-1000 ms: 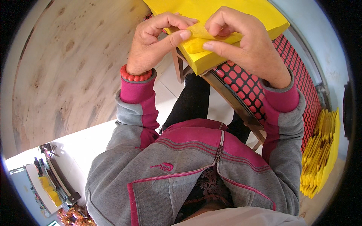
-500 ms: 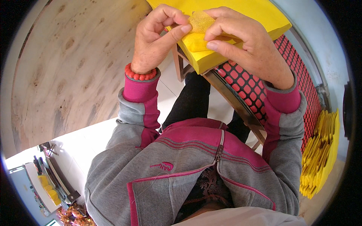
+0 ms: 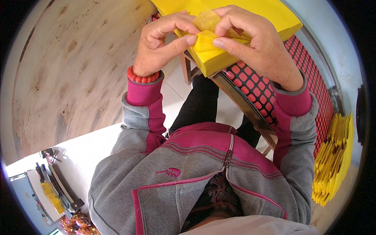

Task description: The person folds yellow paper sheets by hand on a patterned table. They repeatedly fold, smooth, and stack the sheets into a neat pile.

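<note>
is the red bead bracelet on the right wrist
No, the red bead bracelet circles the wrist of the left hand; the right wrist is bare.

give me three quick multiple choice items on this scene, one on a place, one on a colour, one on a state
1. Where is the stack of folded yellow papers?
A. at the person's right
B. on the wooden board
C. in the person's lap

2. What colour is the bead bracelet on the left wrist?
A. blue
B. red
C. white

3. What are the left hand and right hand doing with the small yellow sheet?
A. lying flat, apart from it
B. pinching it between the fingers
C. holding scissors to it

Key: 1 A, it lies beside the right sleeve; 2 B, red beads show; 3 B, both thumbs and forefingers grip it.
</note>
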Action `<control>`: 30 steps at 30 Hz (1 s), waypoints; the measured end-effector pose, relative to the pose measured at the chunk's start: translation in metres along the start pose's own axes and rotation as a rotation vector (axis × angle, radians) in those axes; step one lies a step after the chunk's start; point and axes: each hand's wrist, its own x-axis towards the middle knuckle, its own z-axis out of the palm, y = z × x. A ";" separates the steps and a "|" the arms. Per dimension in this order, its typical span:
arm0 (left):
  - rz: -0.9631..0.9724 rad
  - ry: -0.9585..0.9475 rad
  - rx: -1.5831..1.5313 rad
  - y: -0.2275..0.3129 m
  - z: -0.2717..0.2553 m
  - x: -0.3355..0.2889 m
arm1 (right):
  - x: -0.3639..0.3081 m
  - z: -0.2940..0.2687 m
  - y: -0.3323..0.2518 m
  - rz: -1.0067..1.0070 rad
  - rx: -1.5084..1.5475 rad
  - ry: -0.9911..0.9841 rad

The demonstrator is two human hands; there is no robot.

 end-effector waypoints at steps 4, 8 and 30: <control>-0.072 0.061 -0.049 0.001 0.005 -0.001 | 0.000 -0.001 -0.004 0.054 0.069 0.057; -0.248 0.217 -0.223 0.003 0.012 -0.007 | 0.002 -0.005 -0.007 0.046 -0.039 -0.004; -0.021 0.064 -0.034 -0.005 0.001 -0.003 | 0.003 0.001 -0.003 0.030 0.011 0.023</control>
